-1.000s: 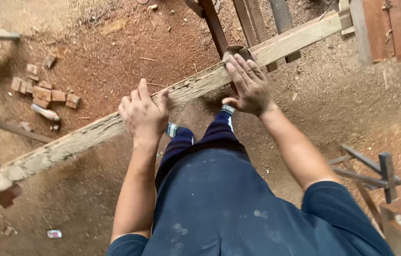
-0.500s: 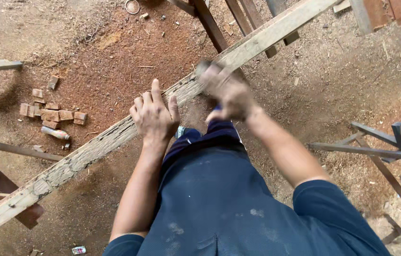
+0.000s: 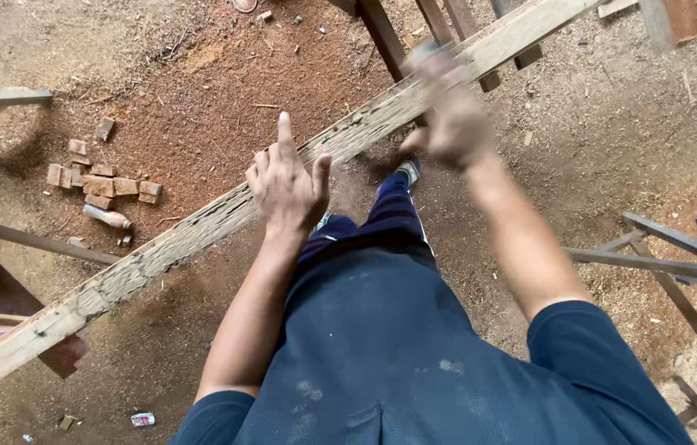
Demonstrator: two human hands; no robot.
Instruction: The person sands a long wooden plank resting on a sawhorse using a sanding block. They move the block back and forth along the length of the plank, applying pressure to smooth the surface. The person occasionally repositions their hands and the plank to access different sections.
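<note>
Reddish sawdust and dirt cover the ground (image 3: pixel 200 91) below me, with small wood blocks (image 3: pixel 101 177) scattered at the left and a wooden frame (image 3: pixel 678 255) at the right. A long, rough, weathered plank (image 3: pixel 200 235) runs slantwise from lower left to upper right, across in front of my legs. My left hand (image 3: pixel 287 185) is raised over the plank's middle with fingers spread, gripping nothing. My right hand (image 3: pixel 447 115) is blurred near the plank's upper stretch; I cannot tell whether it grips anything or touches the wood.
</note>
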